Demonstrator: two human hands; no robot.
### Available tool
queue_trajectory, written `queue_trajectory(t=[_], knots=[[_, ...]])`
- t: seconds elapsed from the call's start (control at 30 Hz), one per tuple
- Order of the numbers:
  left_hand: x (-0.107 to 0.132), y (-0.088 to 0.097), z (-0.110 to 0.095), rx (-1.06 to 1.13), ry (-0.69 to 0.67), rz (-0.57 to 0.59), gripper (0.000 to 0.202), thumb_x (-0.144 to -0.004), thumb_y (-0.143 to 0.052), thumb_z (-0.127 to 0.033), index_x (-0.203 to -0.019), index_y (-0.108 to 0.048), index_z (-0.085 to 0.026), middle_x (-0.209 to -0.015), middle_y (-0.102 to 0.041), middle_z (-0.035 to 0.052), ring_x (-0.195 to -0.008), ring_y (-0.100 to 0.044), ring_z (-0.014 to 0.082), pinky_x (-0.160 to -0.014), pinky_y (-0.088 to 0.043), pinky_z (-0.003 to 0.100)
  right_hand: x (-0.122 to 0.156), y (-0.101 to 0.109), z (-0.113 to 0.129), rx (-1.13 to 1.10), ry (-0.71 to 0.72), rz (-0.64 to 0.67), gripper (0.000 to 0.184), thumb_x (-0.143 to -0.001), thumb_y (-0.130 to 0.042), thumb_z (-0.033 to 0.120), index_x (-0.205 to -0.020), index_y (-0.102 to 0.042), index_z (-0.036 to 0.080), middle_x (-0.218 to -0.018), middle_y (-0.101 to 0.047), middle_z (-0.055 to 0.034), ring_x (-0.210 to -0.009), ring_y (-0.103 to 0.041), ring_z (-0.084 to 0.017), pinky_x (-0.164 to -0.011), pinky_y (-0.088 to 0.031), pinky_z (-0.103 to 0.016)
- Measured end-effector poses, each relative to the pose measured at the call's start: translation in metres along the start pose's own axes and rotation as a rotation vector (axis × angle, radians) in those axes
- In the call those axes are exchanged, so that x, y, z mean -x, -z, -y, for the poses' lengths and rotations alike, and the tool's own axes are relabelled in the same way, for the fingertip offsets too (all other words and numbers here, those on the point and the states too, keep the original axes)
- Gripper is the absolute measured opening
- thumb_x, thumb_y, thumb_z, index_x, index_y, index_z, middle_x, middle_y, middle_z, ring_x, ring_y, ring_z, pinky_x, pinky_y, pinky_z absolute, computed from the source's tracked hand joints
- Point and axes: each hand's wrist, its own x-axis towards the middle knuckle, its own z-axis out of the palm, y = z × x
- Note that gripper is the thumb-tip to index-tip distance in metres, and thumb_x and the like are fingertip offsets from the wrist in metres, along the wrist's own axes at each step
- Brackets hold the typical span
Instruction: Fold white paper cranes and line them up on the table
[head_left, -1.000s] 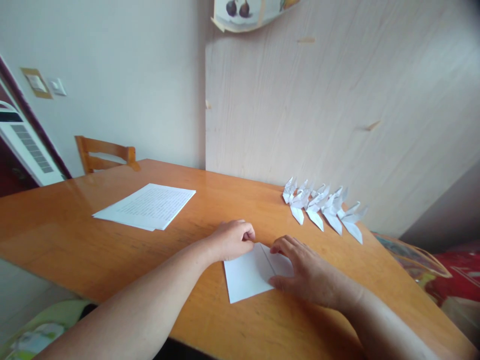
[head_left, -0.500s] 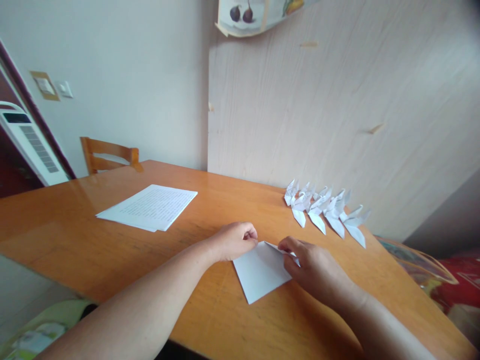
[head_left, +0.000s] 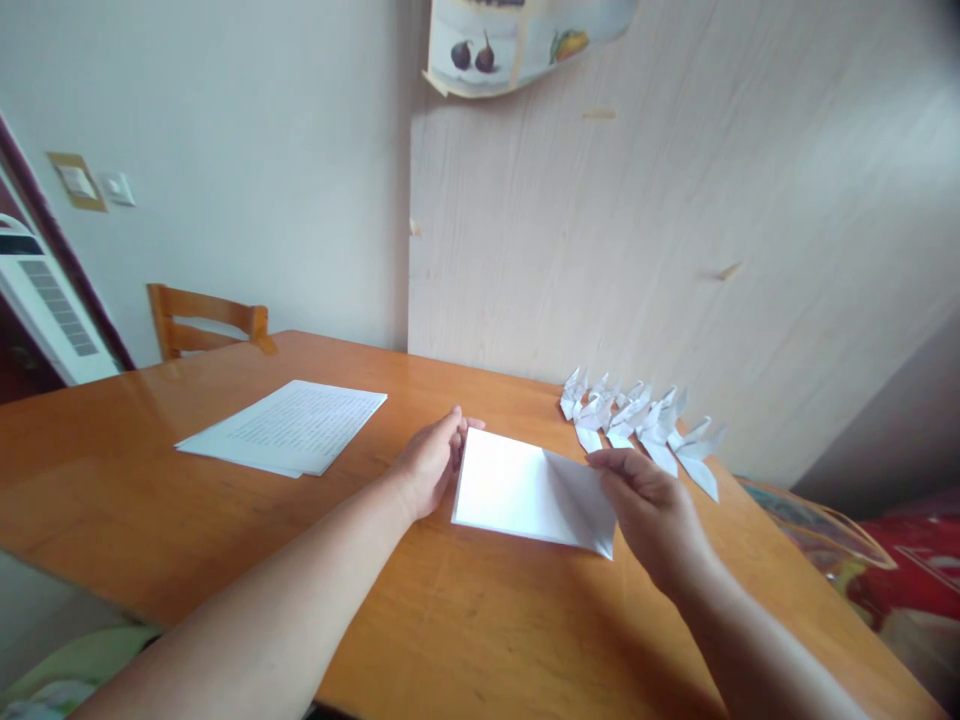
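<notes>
Near front edge of table (head_left: 435, 640), our right hand (head_left: 649, 510) pinches folded paper (head_left: 510, 490) at corner; left hand (head_left: 433, 465) beside, grip unclear. We judge: light, easily creased; hold edges.

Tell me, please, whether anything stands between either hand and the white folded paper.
Nothing visible does. The right hand pinches the folded paper by its right side, and the left hand is at its left edge, though contact is unclear. The paper birds stand farther back; the printed sheets lie to the left.

On the table (head_left: 420, 620), sheets (head_left: 289, 428) lie left of the folded paper (head_left: 517, 490), origami birds (head_left: 631, 418) behind it, rightward.
</notes>
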Motion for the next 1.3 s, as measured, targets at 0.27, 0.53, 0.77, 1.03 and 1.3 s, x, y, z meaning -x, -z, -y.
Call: queue_trajectory(t=[0.27,0.53,0.77,1.03,1.3], knots=[[0.004,-0.007,0.013,-0.069,-0.019,0.223,0.03,-0.08,-0.071,-0.039,-0.095,-0.066,-0.014,-0.098,-0.069,0.0099,-0.088,-0.063,0.0184,-0.081,-0.047,0.031,0.004,-0.014,-0.004,-0.552,-0.325,0.173,0.025,-0.072,-0.07,0.035,-0.091,-0.065,0.021,-0.066,-0.063,0.0017,-0.056,-0.055,-0.015,-0.053,-0.041,-0.025],[0.016,-0.016,0.013,-0.138,-0.021,0.355,0.025,-0.08,-0.073,-0.031,-0.096,-0.063,-0.015,-0.097,-0.068,0.0074,-0.086,-0.062,0.0155,-0.083,-0.046,0.031,0.015,-0.027,-0.002,-0.699,-0.33,0.372,0.028,-0.078,-0.066,0.027,-0.106,-0.072,0.024,-0.102,-0.077,-0.0036,-0.09,-0.071,-0.025,-0.075,-0.055,-0.034],[0.012,-0.016,0.017,-0.108,-0.027,0.296,0.02,-0.08,-0.071,-0.029,-0.088,-0.059,-0.015,-0.085,-0.066,0.0036,-0.076,-0.059,0.0132,-0.076,-0.045,0.028,0.021,-0.031,0.003,-0.742,-0.325,0.462,0.025,-0.079,-0.071,0.031,-0.102,-0.073,0.023,-0.103,-0.077,-0.0054,-0.097,-0.071,-0.027,-0.081,-0.056,-0.037],[0.014,-0.016,0.011,-0.163,-0.045,0.228,0.012,-0.076,-0.066,-0.022,-0.08,-0.057,-0.016,-0.075,-0.059,-0.0016,-0.069,-0.052,0.0104,-0.067,-0.039,0.024,0.013,-0.029,-0.004,-0.823,-0.401,0.416,0.02,-0.087,-0.061,0.032,-0.1,-0.072,0.021,-0.11,-0.075,-0.008,-0.107,-0.068,-0.027,-0.088,-0.055,-0.038],[0.017,-0.012,0.005,-0.458,-0.028,0.225,0.01,-0.074,-0.06,-0.02,-0.082,-0.058,-0.016,-0.072,-0.058,-0.0024,-0.065,-0.05,0.0108,-0.061,-0.037,0.023,-0.005,-0.012,-0.01,-0.79,-0.544,0.293,0.047,-0.089,-0.051,0.063,-0.09,-0.067,0.019,-0.09,-0.075,-0.0123,-0.079,-0.071,-0.027,-0.063,-0.055,-0.035]])
